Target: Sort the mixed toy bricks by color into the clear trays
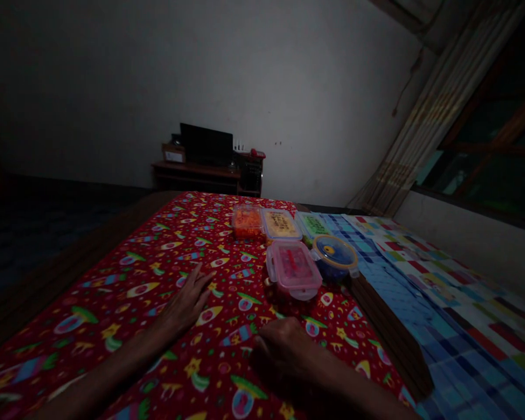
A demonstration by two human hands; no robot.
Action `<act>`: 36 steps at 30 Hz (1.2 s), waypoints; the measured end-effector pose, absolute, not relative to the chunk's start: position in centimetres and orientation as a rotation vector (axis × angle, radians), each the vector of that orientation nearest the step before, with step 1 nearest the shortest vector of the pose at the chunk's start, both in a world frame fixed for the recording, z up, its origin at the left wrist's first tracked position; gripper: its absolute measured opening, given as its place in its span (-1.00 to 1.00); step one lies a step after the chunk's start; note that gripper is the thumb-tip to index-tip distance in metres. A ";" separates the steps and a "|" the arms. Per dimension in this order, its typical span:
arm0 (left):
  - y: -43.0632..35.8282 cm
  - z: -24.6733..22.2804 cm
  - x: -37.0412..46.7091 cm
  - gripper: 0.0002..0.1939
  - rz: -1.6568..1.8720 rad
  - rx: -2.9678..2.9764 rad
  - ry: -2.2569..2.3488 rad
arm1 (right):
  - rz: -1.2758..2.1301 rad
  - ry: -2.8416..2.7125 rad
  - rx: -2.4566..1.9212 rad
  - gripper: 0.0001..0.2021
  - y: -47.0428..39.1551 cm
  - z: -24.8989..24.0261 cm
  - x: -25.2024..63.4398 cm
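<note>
Pink rectangular clear-plastic container [294, 268] just beyond a curled right hand [284, 347]

From where I stand, the pink container sits with its lid on, on the red cloth with a bright rocket-and-star print [135, 318], at the front of a close cluster. Just beside it is a round blue container with a yellow-orange rim [335, 254]. Behind them, in a row, I see a clear rectangular container with orange contents [247, 223], a rectangular one with a pale yellow lid panel [282, 224] and a green-lidded rectangular one [314, 224].

The right hand is nearest the pink container but apart from it, fingers curled in together. Over to the side, the left hand [186, 306] is spread, fingers apart, palm down; I can't tell whether it touches the cloth.

Against the pale wall stands a dark wooden desk [195, 170] with a black monitor [206, 143] and a red telephone [258, 153]. A patterned curtain [413, 137] hangs by the window.
</note>
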State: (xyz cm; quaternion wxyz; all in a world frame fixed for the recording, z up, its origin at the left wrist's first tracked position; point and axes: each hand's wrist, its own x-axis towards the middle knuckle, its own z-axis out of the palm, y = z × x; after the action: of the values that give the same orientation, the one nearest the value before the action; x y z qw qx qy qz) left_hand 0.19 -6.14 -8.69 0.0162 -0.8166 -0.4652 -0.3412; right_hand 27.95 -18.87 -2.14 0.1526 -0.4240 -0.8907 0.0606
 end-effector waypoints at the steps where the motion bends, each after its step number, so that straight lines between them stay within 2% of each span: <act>1: -6.1 -8.8 0.2 -0.60 -1.052 -2.535 -1.439 | 0.138 -2.633 -1.154 -0.71 -18.1 -2.2 26.7; 10: -5.8 -9.1 0.2 -0.59 -1.013 -2.502 -1.397 | -0.161 -2.628 -1.065 -0.72 -15.2 -5.5 22.9; 25: -5.6 -8.3 -0.3 -0.55 -0.891 -2.550 -1.339 | -0.184 -2.626 -0.981 -0.74 -15.0 -6.0 23.5; 36: -5.3 -8.5 -0.3 -0.57 -0.963 -2.536 -1.303 | -0.192 -2.646 -1.001 -0.76 -15.3 -5.3 23.4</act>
State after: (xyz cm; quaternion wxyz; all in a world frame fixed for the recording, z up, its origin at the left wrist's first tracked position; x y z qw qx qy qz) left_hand -0.29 -5.35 -8.51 0.0660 -0.8408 -0.4321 -0.3194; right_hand 23.40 -15.30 -5.34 0.1523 -0.3488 -0.9223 -0.0669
